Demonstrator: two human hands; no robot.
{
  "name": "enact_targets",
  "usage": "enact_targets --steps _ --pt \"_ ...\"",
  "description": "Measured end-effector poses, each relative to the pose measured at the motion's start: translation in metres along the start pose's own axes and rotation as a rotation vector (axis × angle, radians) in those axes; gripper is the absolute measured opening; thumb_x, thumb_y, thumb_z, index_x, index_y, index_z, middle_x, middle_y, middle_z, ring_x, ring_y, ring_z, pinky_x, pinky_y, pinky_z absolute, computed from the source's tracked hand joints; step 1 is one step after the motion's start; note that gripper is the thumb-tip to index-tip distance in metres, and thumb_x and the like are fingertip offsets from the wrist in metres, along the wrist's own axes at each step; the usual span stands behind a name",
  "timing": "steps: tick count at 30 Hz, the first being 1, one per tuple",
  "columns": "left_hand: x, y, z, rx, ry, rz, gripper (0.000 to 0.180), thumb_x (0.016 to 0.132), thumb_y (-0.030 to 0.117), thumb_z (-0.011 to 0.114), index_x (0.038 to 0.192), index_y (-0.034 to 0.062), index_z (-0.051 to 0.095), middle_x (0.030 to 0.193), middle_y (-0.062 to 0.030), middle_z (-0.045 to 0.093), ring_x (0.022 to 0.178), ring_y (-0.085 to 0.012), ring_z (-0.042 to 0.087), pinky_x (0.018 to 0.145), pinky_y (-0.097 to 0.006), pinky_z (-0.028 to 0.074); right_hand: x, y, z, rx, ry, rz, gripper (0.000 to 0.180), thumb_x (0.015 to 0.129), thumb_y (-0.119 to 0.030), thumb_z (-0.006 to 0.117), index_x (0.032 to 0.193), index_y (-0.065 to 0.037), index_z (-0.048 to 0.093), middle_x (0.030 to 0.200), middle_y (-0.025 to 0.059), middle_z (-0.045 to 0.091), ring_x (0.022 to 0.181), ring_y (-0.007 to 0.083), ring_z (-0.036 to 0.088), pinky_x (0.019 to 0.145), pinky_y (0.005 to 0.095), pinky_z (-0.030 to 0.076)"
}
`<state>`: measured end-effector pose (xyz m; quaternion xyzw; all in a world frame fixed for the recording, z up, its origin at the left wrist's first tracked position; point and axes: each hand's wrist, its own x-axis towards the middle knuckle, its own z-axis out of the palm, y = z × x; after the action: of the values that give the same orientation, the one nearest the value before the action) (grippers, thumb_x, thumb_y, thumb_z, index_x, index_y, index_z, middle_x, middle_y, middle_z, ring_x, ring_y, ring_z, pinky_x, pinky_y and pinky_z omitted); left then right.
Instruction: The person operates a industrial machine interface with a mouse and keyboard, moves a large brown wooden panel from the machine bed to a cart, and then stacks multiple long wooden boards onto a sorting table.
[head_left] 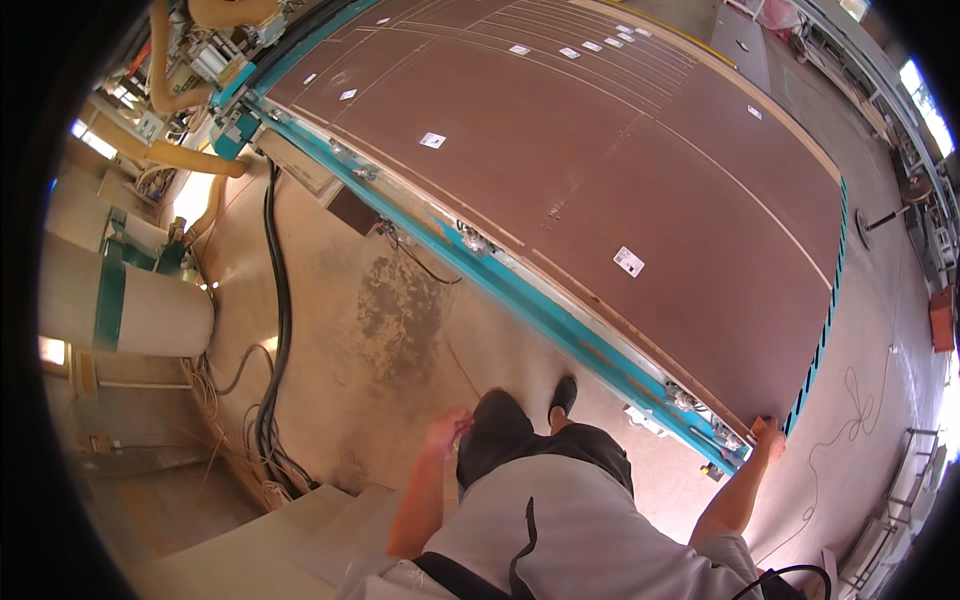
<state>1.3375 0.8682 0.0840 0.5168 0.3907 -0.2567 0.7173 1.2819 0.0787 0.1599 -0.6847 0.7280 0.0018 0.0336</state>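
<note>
My right hand [770, 440] is at the near right corner of a large brown panel [560, 190] on a cutting machine's bed. Its fingers are closed around a small orange-brown piece [757, 426] at that corner, too small to name. White labels [629, 262] lie scattered on the panel, and straight cut lines divide it into parts. My left hand [448, 430] hangs beside my left thigh, away from the machine. It is slightly smeared, and how its fingers lie does not show clearly.
A teal machine rail [540, 312] runs along the panel's near side. A black-and-teal striped edge [815, 350] borders its right end. Black cables [275, 300] hang to the floor at left, near a pale cylinder [155, 300]. A thin cord [812, 480] trails over the floor at right.
</note>
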Motion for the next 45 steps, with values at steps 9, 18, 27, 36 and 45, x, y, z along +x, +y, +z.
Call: enact_targets --steps 9,18,27,36,45 --pt "0.157 0.287 0.092 0.061 -0.134 0.128 0.028 0.101 0.034 0.066 0.108 0.0065 0.067 0.095 -0.007 0.07 0.086 -0.0194 0.068 0.074 -0.033 0.056 -0.046 0.046 -0.005 -0.035 -0.035 0.066 0.084 0.092 -0.078 0.046 0.126 -0.006 0.072 0.123 0.0206 0.07 0.122 0.0388 0.058 0.105 0.0505 0.045" --pt "0.214 0.376 0.169 0.195 -0.044 0.142 0.05 0.098 0.053 0.067 0.114 0.0072 0.06 0.097 -0.008 0.065 0.084 -0.0256 0.064 0.074 -0.037 0.056 -0.145 0.168 -0.011 0.322 -0.062 0.243 0.081 0.095 -0.07 0.056 0.111 0.008 0.07 0.101 0.0238 0.072 0.093 0.0355 0.068 0.085 0.0453 0.054" --pt "0.238 0.395 0.174 0.429 0.053 0.189 0.03 0.1 0.041 0.069 0.091 0.0127 0.066 0.072 0.0004 0.064 0.058 -0.0152 0.06 0.046 -0.028 0.04 -0.128 0.183 -0.017 0.265 -0.285 0.235 0.107 0.095 -0.084 0.035 0.098 0.017 0.071 0.099 0.0367 0.07 0.103 0.0473 0.067 0.091 0.0511 0.051" --pt "0.209 0.383 0.187 0.388 0.186 0.226 0.036 0.096 0.044 0.074 0.098 0.0094 0.064 0.073 -0.0026 0.063 0.056 -0.0166 0.058 0.048 -0.028 0.044 -0.058 0.218 -0.063 0.086 -0.189 0.082 0.089 0.097 -0.074 0.049 0.114 0.011 0.069 0.107 0.0325 0.07 0.107 0.0459 0.067 0.093 0.0529 0.051" --pt "0.218 0.369 0.173 0.364 0.041 0.465 0.033 0.096 0.03 0.074 0.09 -0.0012 0.065 0.069 -0.0046 0.063 0.052 -0.0134 0.055 0.044 -0.03 0.036 -0.065 0.219 -0.164 0.341 0.14 -0.15 0.063 0.103 -0.047 0.06 0.137 0.006 0.055 0.14 0.0261 0.055 0.128 0.0418 0.054 0.108 0.0484 0.044"
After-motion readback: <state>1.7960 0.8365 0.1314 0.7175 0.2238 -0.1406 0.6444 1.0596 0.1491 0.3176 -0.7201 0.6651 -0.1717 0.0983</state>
